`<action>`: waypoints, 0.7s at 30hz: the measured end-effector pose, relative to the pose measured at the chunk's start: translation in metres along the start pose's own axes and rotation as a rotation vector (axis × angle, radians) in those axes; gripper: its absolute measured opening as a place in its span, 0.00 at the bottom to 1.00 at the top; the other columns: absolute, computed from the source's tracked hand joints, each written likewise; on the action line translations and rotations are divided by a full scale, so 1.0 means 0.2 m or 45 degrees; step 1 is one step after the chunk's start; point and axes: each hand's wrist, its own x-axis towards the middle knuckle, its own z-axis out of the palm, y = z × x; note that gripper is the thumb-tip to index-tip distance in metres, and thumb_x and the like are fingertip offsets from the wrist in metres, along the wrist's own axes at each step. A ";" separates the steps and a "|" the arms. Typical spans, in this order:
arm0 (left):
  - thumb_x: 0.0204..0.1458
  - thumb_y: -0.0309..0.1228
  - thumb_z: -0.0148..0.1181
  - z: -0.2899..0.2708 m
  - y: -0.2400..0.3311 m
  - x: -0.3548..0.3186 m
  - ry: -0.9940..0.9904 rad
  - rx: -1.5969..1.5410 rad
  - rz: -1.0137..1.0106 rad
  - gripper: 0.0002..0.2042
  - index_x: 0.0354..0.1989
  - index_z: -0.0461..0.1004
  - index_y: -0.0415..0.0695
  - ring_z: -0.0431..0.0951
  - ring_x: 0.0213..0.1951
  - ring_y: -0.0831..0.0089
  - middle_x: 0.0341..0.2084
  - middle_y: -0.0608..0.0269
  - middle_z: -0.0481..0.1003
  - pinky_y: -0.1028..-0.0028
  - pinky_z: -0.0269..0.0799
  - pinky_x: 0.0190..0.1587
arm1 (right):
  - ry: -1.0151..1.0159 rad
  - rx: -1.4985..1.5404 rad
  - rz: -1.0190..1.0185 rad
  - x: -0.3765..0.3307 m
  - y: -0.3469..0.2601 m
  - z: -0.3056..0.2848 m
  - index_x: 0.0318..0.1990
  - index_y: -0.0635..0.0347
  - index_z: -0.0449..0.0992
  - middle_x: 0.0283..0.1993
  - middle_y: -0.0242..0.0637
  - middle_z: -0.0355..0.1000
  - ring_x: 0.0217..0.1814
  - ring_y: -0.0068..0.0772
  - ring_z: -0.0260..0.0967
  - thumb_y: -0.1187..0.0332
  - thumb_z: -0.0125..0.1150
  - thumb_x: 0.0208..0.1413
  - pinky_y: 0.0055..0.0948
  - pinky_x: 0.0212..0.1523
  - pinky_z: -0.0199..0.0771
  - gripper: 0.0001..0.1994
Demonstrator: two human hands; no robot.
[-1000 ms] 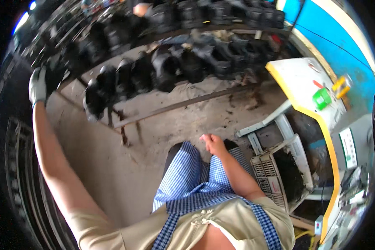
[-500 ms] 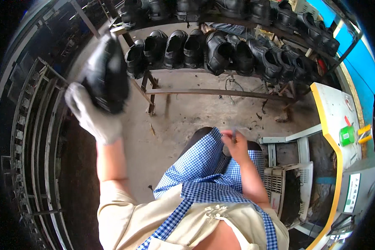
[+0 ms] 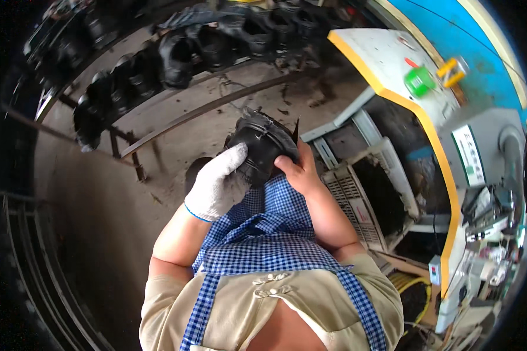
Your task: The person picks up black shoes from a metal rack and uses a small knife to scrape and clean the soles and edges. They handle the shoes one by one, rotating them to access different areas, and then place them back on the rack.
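A black shoe (image 3: 257, 146) is held over my lap, with a ragged strip along its upper edge. My left hand (image 3: 216, 184), in a white knitted glove with a blue cuff edge, grips its near left side, thumb on top. At the shoe's right side is my bare right hand (image 3: 301, 169), its thumb pressed on the black surface and its other fingers mostly hidden. A thin dark point (image 3: 297, 127) sticks up beside the right fingers; what it belongs to cannot be made out.
Black shoes (image 3: 178, 55) stand in rows on a metal rack (image 3: 199, 108) ahead. To my right are a white table with a yellow edge (image 3: 413, 105), a green tape roll (image 3: 419, 81), a grey machine (image 3: 480, 143) and a pale plastic crate (image 3: 357, 205). Metal rails (image 3: 38, 251) stand at left.
My left hand has brought the shoe from the upper left down over my lap. The right hand has risen to meet its right side. The view has turned toward the right.
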 end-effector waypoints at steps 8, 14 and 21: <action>0.59 0.35 0.54 0.07 -0.28 0.33 0.206 -0.132 -0.046 0.16 0.52 0.72 0.38 0.75 0.52 0.65 0.47 0.58 0.77 0.65 0.68 0.58 | 0.128 -0.374 0.418 -0.05 0.02 -0.37 0.48 0.67 0.76 0.39 0.40 0.78 0.41 0.25 0.72 0.50 0.56 0.62 0.31 0.41 0.72 0.25; 0.58 0.29 0.55 0.10 -0.41 0.47 0.442 -0.096 0.062 0.12 0.47 0.73 0.37 0.80 0.42 0.65 0.42 0.56 0.78 0.66 0.78 0.47 | 1.130 -0.258 -0.296 0.20 -0.17 -0.93 0.40 0.61 0.76 0.34 0.32 0.75 0.37 0.22 0.71 0.69 0.66 0.56 0.23 0.39 0.70 0.08; 0.59 0.32 0.54 0.10 -0.44 0.59 0.347 0.054 -0.029 0.13 0.49 0.72 0.40 0.78 0.42 0.66 0.40 0.59 0.78 0.66 0.76 0.45 | 1.469 -0.767 -0.227 0.38 -0.28 -1.68 0.48 0.67 0.76 0.30 0.28 0.71 0.33 0.18 0.67 0.69 0.69 0.53 0.23 0.36 0.68 0.17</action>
